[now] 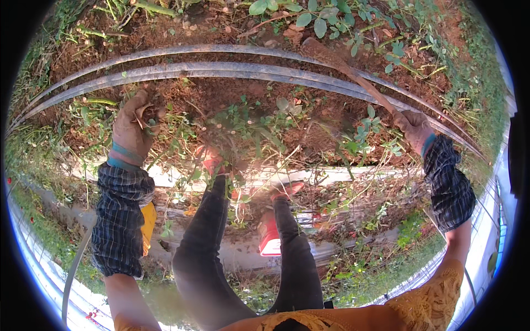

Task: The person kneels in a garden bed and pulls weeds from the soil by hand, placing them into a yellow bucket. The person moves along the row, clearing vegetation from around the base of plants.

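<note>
My left hand (131, 129), in a soil-stained glove with a teal cuff, is closed at the left of the bed, just below the hoses. Curled dry brown leaves (148, 117) show between its fingers. On the right, my gloved right hand (415, 130) is wrapped round one end of a long rusty-brown digging tool (361, 81). The tool slants up and left across the hoses, and its broader flat end (320, 51) lies over the reddish soil. Whether that end touches the ground I cannot tell.
Grey irrigation hoses (221, 69) arch across the bed. Leafy green stems (320, 22) grow at the far side, and cut stems and weeds (259, 124) litter the soil before my feet. A pale edging strip (353, 175) crosses by my red shoes (210, 159).
</note>
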The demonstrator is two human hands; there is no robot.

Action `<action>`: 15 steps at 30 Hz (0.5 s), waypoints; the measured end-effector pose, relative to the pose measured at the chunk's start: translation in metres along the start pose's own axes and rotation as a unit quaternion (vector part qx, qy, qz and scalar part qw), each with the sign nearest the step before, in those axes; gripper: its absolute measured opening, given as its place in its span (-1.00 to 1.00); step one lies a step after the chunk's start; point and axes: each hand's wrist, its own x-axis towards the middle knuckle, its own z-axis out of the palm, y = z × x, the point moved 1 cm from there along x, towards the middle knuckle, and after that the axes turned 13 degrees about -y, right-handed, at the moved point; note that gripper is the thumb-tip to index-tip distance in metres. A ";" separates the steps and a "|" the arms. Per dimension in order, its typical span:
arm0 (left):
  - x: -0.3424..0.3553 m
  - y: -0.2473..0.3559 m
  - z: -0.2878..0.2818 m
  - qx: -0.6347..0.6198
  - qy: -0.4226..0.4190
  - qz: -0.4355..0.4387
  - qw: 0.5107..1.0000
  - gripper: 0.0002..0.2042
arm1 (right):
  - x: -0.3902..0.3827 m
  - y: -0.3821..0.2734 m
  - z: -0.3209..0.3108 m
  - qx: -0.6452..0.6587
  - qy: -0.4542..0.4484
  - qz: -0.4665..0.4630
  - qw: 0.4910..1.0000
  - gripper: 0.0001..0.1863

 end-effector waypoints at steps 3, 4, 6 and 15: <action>-0.033 -0.022 0.033 -0.059 -0.047 0.040 0.996 -0.59 | 0.032 -0.004 0.000 -0.039 0.027 0.056 0.997 -0.63; -0.048 -0.032 0.047 -0.066 -0.072 0.055 0.994 -0.53 | 0.038 -0.004 0.000 0.018 0.000 0.071 0.997 -0.65; -0.081 -0.055 0.085 -0.152 -0.086 0.034 0.984 -0.45 | 0.058 -0.007 0.003 -0.014 -0.026 0.083 0.996 -0.66; -0.147 -0.113 0.227 -0.259 -0.144 -0.138 0.945 -0.54 | 0.097 -0.003 0.024 -0.218 0.016 0.032 0.975 -0.68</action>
